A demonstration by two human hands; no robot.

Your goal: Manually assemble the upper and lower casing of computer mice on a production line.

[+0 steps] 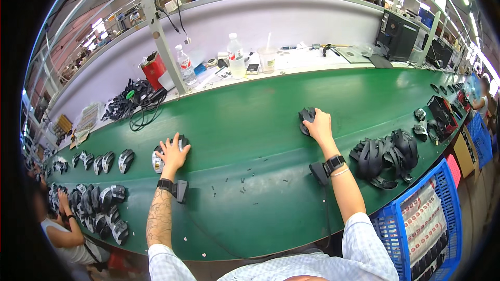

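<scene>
My left hand (174, 156) lies with fingers spread over silver-and-black mouse-shaped shells on the green bench. One shell (157, 160) shows at its left side and another (183, 141) past the thumb; the palm hides how far they are gripped. Farther to the right, my right hand (320, 126) closes its thumb and fingers on a black curved shell (305, 120), at the bench surface. Each wrist wears a dark strap with a small black box. Between the hands, several tiny black pieces (243, 180) are scattered on the green surface (250, 140).
More silver-and-black shells (126, 161) stand in a row at left, with a pile (99, 205) nearer a co-worker (67, 229). Black shells (385, 156) are heaped at right beside a blue crate (452, 198). Bottles (236, 57) and a cup (267, 61) line the back ledge.
</scene>
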